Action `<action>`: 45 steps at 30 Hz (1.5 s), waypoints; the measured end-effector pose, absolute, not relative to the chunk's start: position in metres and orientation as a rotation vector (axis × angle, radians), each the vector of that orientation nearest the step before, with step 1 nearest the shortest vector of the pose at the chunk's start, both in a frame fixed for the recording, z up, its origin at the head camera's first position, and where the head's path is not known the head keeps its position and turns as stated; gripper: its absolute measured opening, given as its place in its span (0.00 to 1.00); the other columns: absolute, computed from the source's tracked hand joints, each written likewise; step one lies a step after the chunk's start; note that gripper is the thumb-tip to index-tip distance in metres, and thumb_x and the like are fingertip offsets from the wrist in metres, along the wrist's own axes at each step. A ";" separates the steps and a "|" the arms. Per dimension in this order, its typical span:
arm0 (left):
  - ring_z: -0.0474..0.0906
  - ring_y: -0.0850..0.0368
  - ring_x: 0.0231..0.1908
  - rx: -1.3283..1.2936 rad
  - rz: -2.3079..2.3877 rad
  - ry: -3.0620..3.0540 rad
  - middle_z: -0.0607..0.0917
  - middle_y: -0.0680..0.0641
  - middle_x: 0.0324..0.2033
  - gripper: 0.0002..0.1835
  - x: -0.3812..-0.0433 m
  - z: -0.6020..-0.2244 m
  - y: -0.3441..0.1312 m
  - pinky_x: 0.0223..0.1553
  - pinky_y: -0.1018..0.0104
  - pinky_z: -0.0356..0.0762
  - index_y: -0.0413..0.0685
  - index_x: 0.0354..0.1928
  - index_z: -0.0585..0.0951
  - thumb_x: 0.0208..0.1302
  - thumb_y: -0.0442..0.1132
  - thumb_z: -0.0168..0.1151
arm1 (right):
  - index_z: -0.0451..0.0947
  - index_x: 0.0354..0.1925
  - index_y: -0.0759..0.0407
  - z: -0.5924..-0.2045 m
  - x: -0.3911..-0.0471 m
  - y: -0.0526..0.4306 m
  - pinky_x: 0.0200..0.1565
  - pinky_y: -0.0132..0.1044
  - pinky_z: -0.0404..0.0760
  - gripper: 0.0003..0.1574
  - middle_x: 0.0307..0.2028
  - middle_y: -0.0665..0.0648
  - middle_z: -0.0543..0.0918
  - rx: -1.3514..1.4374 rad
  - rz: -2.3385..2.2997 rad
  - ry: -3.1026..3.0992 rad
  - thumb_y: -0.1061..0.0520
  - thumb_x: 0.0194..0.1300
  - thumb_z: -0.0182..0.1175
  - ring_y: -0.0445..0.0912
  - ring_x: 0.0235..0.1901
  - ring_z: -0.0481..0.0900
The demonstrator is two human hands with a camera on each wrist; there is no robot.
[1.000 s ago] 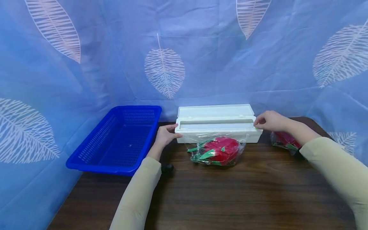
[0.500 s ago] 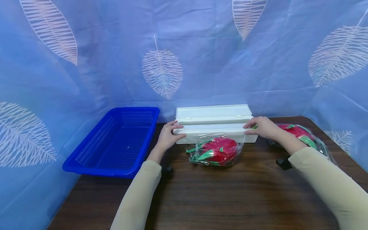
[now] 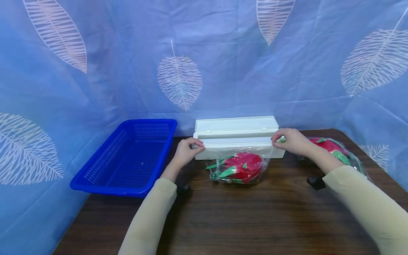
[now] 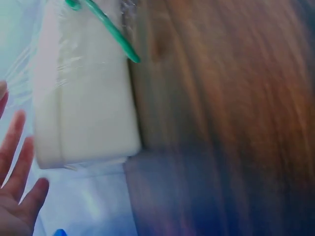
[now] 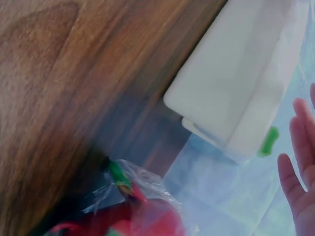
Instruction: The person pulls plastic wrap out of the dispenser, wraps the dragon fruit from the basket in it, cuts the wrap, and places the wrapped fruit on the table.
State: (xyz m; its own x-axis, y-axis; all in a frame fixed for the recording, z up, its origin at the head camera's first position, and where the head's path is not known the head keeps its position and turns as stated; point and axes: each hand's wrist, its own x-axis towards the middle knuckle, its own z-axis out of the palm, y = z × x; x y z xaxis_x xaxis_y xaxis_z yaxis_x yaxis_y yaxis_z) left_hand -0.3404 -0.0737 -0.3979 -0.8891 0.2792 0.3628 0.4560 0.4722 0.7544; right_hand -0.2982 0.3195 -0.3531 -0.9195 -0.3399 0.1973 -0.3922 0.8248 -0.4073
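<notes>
My left hand [image 3: 186,152] pinches clear cling film between thumb and forefinger at the left end of a long white cling film box [image 3: 236,153]. At the box's right end, my right hand [image 3: 291,141] pinches the film too. The film hangs between the hands, in front of the box, down to a dragon fruit [image 3: 243,167] in clear wrap. The box's lid [image 3: 236,124] stands raised at the back. In the wrist views, spread outer fingers of the left hand [image 4: 19,191] and right hand [image 5: 302,162] show; the pinching tips are out of sight.
A blue perforated basket [image 3: 127,193] stands on the left of the dark wooden table [image 3: 255,219]. Behind my right forearm lies another wrapped dragon fruit [image 3: 334,148], partly hidden. A green tab [image 5: 268,141] sits at the box's right end. A leaf-patterned cloth [image 3: 223,78] hangs behind.
The right hand has moved left, inward from the box's end. My left hand has gone from touching the box's end with spread fingers to pinching the film. The dragon fruit stays put.
</notes>
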 end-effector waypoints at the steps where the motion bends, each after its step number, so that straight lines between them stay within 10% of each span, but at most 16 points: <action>1: 0.79 0.50 0.40 -0.653 -1.398 -2.535 0.86 0.48 0.36 0.04 -0.339 -0.397 -0.074 0.41 0.58 0.79 0.43 0.31 0.88 0.59 0.37 0.71 | 0.82 0.36 0.60 -0.352 -0.297 0.319 0.41 0.50 0.76 0.03 0.36 0.56 0.82 0.595 0.696 -2.886 0.62 0.62 0.65 0.53 0.39 0.78; 16: 0.79 0.59 0.31 -1.071 -1.479 -2.695 0.83 0.53 0.28 0.02 -0.290 -0.397 -0.065 0.37 0.65 0.79 0.45 0.32 0.83 0.63 0.34 0.67 | 0.76 0.42 0.74 -0.363 -0.258 0.289 0.38 0.35 0.82 0.11 0.33 0.61 0.83 0.512 1.519 -2.703 0.64 0.69 0.59 0.41 0.33 0.83; 35: 0.80 0.62 0.39 -1.238 -1.094 -2.748 0.86 0.55 0.36 0.15 -0.275 -0.408 -0.043 0.41 0.67 0.79 0.48 0.46 0.86 0.57 0.42 0.73 | 0.84 0.48 0.63 -0.383 -0.240 0.265 0.38 0.32 0.80 0.13 0.45 0.60 0.85 0.606 1.259 -2.642 0.61 0.66 0.63 0.38 0.41 0.80; 39: 0.81 0.60 0.40 -1.258 -1.061 -2.763 0.87 0.53 0.38 0.15 -0.275 -0.402 -0.045 0.43 0.66 0.79 0.48 0.47 0.86 0.58 0.41 0.72 | 0.85 0.44 0.61 -0.384 -0.247 0.262 0.38 0.35 0.81 0.11 0.41 0.57 0.85 0.557 1.196 -2.647 0.61 0.61 0.69 0.45 0.39 0.81; 45: 0.73 0.52 0.59 -1.181 -1.149 -2.854 0.77 0.48 0.59 0.38 -0.281 -0.393 -0.051 0.60 0.52 0.69 0.49 0.65 0.73 0.53 0.51 0.75 | 0.70 0.63 0.67 -0.379 -0.252 0.264 0.51 0.55 0.77 0.35 0.56 0.69 0.76 0.597 1.241 -2.733 0.57 0.62 0.68 0.63 0.56 0.74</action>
State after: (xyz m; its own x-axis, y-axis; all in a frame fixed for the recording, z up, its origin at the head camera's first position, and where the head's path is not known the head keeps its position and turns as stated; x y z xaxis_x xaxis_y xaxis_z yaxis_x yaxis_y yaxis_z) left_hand -0.2806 -0.0509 -0.3931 -0.7330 0.6703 0.1156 0.5636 0.5033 0.6550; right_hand -0.2523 0.2635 -0.3792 -0.9207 -0.3148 0.2305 -0.3807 0.5957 -0.7072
